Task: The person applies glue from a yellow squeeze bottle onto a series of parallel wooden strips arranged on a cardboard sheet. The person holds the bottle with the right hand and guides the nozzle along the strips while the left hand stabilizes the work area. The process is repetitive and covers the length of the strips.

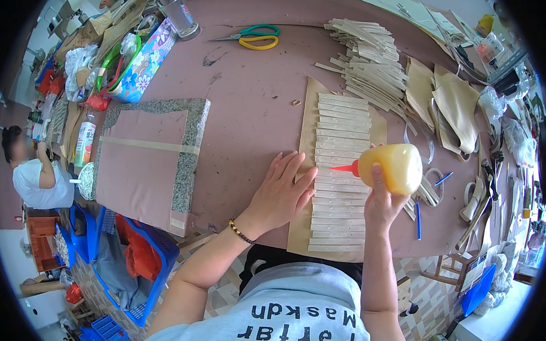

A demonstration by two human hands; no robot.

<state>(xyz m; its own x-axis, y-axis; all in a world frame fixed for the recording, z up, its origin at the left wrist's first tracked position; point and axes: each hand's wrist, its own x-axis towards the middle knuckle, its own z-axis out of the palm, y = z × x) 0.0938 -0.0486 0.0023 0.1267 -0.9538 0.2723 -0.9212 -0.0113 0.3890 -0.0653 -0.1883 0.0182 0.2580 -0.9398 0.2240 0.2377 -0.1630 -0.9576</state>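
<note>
My right hand (383, 203) grips a squeeze bottle of yellow glue (399, 169), tipped on its side with its red nozzle pointing left. The nozzle tip is over a column of beige strips (340, 198), laid side by side on a tan sheet (299, 234). Small shiny drops show on several strips. My left hand (286, 191), with a beaded bracelet at the wrist, lies palm down with fingers apart at the sheet's left edge, holding nothing. Beyond the column is a loose heap of similar strips (371, 65).
Scissors (259, 37) with green and yellow handles lie at the back. A stone slab (202, 125) carries a brown sheet at left, near a flowered box (140, 76). Tan pieces (454, 104) and a blue pen (418, 219) lie at right. Another person (38, 172) is at far left.
</note>
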